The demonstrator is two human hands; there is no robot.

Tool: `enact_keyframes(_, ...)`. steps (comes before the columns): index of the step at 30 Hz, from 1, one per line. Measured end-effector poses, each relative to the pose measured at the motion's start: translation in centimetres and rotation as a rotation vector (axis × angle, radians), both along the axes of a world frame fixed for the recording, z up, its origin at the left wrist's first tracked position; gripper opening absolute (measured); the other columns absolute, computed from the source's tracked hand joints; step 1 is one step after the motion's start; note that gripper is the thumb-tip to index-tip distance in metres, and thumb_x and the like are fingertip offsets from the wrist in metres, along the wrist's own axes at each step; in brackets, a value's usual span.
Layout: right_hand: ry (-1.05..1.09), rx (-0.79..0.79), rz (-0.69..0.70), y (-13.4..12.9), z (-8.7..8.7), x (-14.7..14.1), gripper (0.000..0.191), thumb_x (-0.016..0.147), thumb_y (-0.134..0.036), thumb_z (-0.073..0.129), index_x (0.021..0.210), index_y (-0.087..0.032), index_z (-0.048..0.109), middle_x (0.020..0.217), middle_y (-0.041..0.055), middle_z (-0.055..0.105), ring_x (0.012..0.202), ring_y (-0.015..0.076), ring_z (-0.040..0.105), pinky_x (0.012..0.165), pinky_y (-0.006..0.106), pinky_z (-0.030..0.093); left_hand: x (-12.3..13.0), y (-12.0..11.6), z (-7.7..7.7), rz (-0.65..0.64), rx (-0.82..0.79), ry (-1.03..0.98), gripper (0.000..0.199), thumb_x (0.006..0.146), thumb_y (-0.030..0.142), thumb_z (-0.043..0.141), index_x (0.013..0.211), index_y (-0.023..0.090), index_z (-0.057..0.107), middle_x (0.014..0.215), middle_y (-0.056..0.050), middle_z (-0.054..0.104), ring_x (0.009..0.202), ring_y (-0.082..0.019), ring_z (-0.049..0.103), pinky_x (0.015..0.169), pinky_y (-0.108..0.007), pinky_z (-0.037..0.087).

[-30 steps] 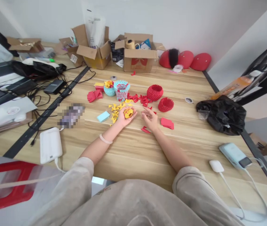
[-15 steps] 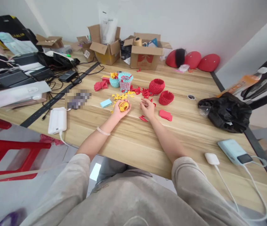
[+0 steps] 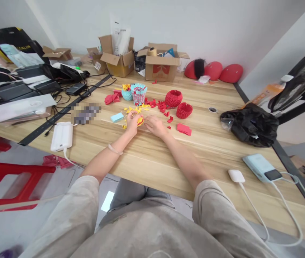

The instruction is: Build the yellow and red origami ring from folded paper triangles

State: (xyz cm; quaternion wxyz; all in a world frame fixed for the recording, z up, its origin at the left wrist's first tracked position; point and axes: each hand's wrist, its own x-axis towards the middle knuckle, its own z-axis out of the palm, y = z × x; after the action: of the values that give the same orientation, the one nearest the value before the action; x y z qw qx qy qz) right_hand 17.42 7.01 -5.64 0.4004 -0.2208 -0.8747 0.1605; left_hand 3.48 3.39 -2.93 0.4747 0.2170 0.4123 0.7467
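My left hand (image 3: 132, 121) is closed around a small yellow and red folded-paper ring (image 3: 140, 122). Close against its right side is my right hand (image 3: 154, 125), fingers bent toward the ring; whether they pinch a small paper piece is hidden. Yellow folded pieces (image 3: 134, 110) lie just beyond the hands. Red folded pieces (image 3: 161, 105) are scattered to the right of them. Behind stand a light blue and red paper vase (image 3: 138, 94) and a smaller blue pot (image 3: 127, 94) with yellow on top. Two red paper bowls (image 3: 174, 98) (image 3: 184, 110) sit to the right.
A blue paper stack (image 3: 117, 117) lies left of my hands, red paper slips (image 3: 184, 129) right. Cardboard boxes (image 3: 161, 68) line the wall. A black plastic bag (image 3: 250, 123), power bank (image 3: 262, 168) and white charger (image 3: 236, 176) are at right; cables and a white power bank (image 3: 61, 136) at left.
My right hand has moved left from the red pieces to the yellow and red ring. My left hand has turned, tilting the ring toward it. The camera view has shifted slightly.
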Motion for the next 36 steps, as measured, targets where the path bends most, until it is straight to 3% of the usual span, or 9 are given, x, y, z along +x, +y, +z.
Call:
enact_keyframes(7, 0.152, -0.113, 0.024, -1.5, 2.0, -0.3, 0.036, 0.079, -0.040, 0.062, 0.110, -0.021, 0.064, 0.113, 0.0096, 0.064, 0.112, 0.0219, 0.055, 0.101, 0.041, 0.042, -0.1, -0.5, 1.3, -0.332, -0.200, -0.201, 0.011, 0.074, 0.011, 0.046, 0.066, 0.017, 0.049, 0.056, 0.000, 0.057, 0.048, -0.011, 0.056, 0.042, -0.019, 0.039)
enact_keyframes(10, 0.261, -0.340, 0.099, -1.7, 2.6, -0.9, 0.033, 0.070, -0.043, 0.070, 0.095, -0.020, 0.071, 0.107, 0.0085, 0.065, 0.103, 0.0214, 0.058, 0.092, 0.038, 0.047, 0.0, -0.9, 1.6, -0.463, -0.269, -0.240, 0.018, 0.082, 0.016, 0.041, 0.069, 0.015, 0.054, 0.058, -0.004, 0.060, 0.044, -0.012, 0.056, 0.039, -0.021, 0.041)
enact_keyframes(14, 0.368, -0.657, 0.230, -1.2, 2.3, -1.4, 0.031, 0.057, -0.042, 0.079, 0.080, -0.020, 0.075, 0.096, 0.0057, 0.062, 0.085, 0.0167, 0.060, 0.080, 0.033, 0.050, 0.4, -1.0, 1.3, -0.545, -0.296, -0.261, 0.019, 0.084, 0.016, 0.040, 0.074, 0.014, 0.056, 0.057, -0.002, 0.061, 0.039, -0.011, 0.053, 0.040, -0.022, 0.045)
enact_keyframes(20, 0.442, -0.790, 0.259, -1.0, 1.9, -1.2, 0.021, 0.055, -0.033, 0.081, 0.073, -0.023, 0.075, 0.091, 0.0033, 0.061, 0.081, 0.0145, 0.058, 0.078, 0.030, 0.049, 0.6, -0.5, 1.0, -0.533, -0.318, -0.273, 0.017, 0.084, 0.014, 0.044, 0.089, 0.014, 0.060, 0.052, 0.001, 0.058, 0.039, -0.009, 0.053, 0.045, -0.019, 0.048)
enact_keyframes(27, 0.504, -1.122, 0.414, -1.2, 2.1, -0.8, 0.029, 0.061, -0.027, 0.078, 0.089, -0.023, 0.073, 0.099, 0.0029, 0.069, 0.088, 0.0155, 0.062, 0.084, 0.032, 0.049, -0.1, -0.7, 1.2, -0.460, -0.347, -0.258, 0.012, 0.084, 0.022, 0.048, 0.084, 0.015, 0.059, 0.055, 0.001, 0.059, 0.044, -0.010, 0.057, 0.046, -0.020, 0.049)
enact_keyframes(36, 0.542, -1.211, 0.389, -1.3, 1.9, -1.0, 0.025, 0.053, -0.017, 0.080, 0.076, -0.018, 0.073, 0.100, 0.0041, 0.069, 0.083, 0.0164, 0.064, 0.080, 0.033, 0.051, 0.4, -0.4, 0.6, -0.338, -0.267, -0.113, 0.008, 0.077, 0.013, 0.048, 0.076, 0.014, 0.056, 0.055, 0.001, 0.060, 0.042, -0.010, 0.054, 0.043, -0.021, 0.045)
